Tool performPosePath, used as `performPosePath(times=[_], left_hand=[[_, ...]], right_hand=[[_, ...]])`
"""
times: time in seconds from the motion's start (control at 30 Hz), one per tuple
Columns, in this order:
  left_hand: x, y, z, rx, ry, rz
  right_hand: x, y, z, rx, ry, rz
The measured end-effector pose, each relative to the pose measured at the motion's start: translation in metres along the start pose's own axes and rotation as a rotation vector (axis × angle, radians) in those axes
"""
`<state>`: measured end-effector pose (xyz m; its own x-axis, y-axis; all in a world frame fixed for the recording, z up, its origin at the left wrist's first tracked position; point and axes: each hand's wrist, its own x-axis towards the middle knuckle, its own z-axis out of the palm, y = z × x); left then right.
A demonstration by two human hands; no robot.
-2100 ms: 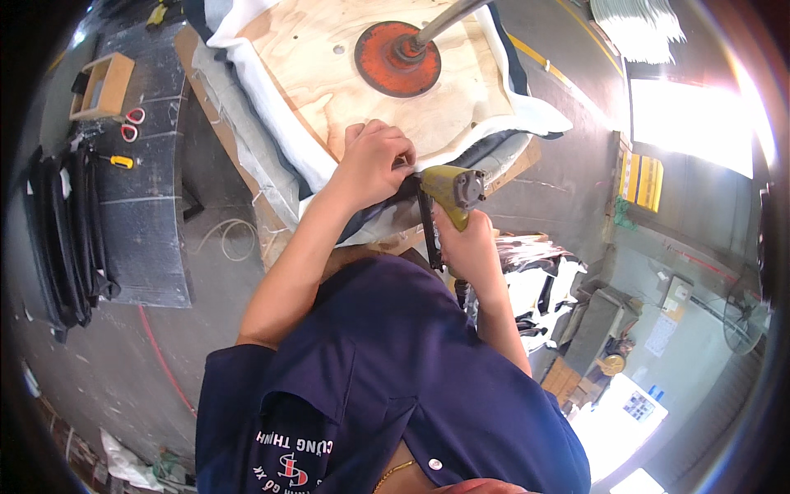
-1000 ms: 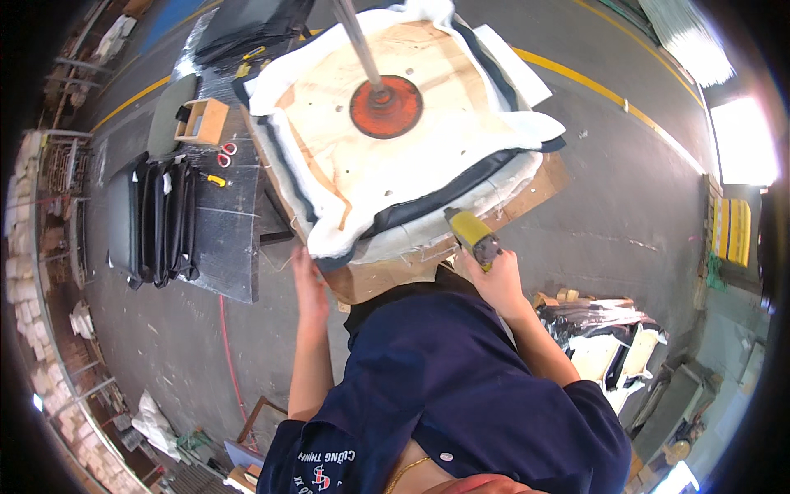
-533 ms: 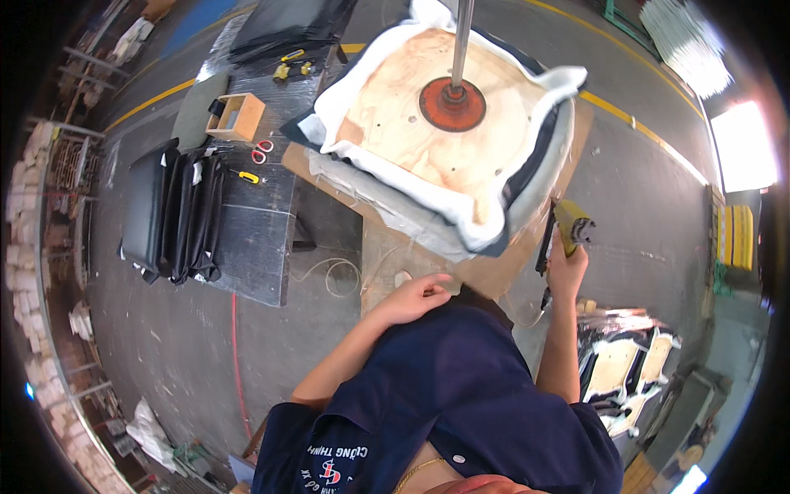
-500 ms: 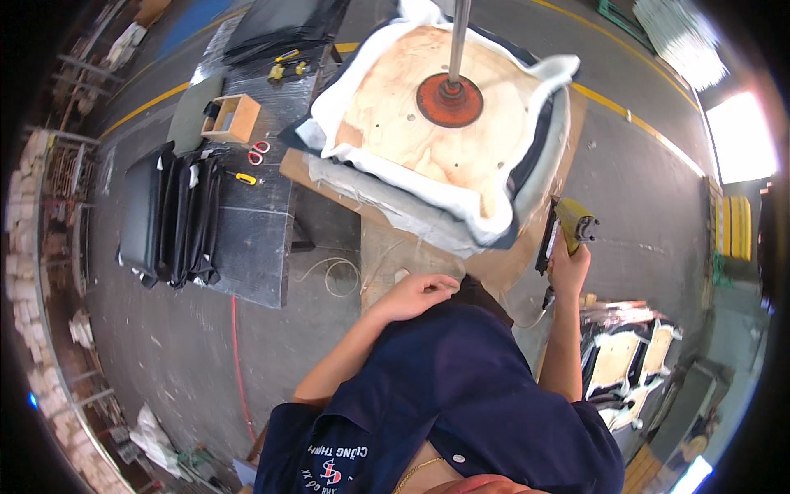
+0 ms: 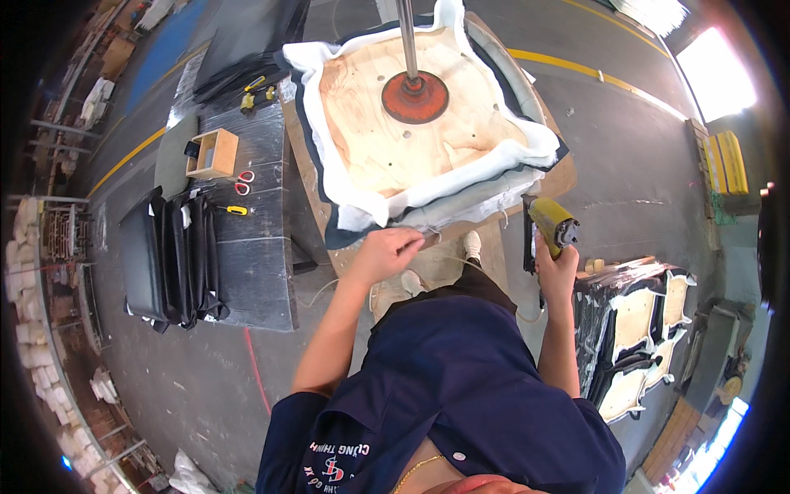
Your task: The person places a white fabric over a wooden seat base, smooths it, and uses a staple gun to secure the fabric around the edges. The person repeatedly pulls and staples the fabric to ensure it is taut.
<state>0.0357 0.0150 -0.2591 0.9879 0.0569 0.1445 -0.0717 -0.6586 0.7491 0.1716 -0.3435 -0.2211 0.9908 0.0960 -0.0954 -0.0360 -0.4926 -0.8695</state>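
A square seat panel lies upside down, its bare plywood (image 5: 354, 107) facing up and white padding (image 5: 461, 177) folded over the rim. Dark cover fabric (image 5: 341, 237) shows outside the padding. A round orange press foot (image 5: 415, 99) on a metal rod (image 5: 406, 33) rests on the plywood. My left hand (image 5: 385, 255) is at the near edge by the left corner, fingers closed in a pinch on the cover's edge; the fingertips are partly hidden. In my right hand (image 5: 558, 272) is a yellow-green staple gun (image 5: 553, 221), held just off the panel's near right corner, its hose trailing below.
On the left, a plastic-wrapped table (image 5: 255, 263) holds black covers (image 5: 169, 259), a small wooden box (image 5: 214, 153), red-handled scissors (image 5: 244, 183) and a yellow-handled tool (image 5: 235, 210). A board (image 5: 564, 169) lies under the panel. Stacked seat panels (image 5: 634, 321) stand at right.
The panel has turned counterclockwise under the press foot. My left hand has moved from beside my body up to the panel's edge. The staple gun has come closer to the near right corner.
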Motion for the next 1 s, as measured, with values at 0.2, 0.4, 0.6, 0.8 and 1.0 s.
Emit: performPosePath(times=[0.2,0.4,0.6,0.8,1.0], left_hand=[[0.012,0.027,0.035,0.057,0.056,0.094],[0.045,0.053,0.051,-0.151,-0.07,0.113],[0.091,0.083,0.135,-0.267,-0.025,0.298],[0.088,0.132,0.159,-0.125,-0.555,0.355],[0.049,0.066,0.056,0.257,0.108,0.402]], right_hand=[[0.047,0.001,0.01,0.032,-0.062,-0.01],[0.087,0.0,0.001,0.125,-0.094,-0.041],[0.082,0.002,-0.029,0.148,-0.055,0.006],[0.027,0.006,-0.052,0.303,0.089,0.048],[-0.006,0.019,-0.054,0.271,0.143,0.021]])
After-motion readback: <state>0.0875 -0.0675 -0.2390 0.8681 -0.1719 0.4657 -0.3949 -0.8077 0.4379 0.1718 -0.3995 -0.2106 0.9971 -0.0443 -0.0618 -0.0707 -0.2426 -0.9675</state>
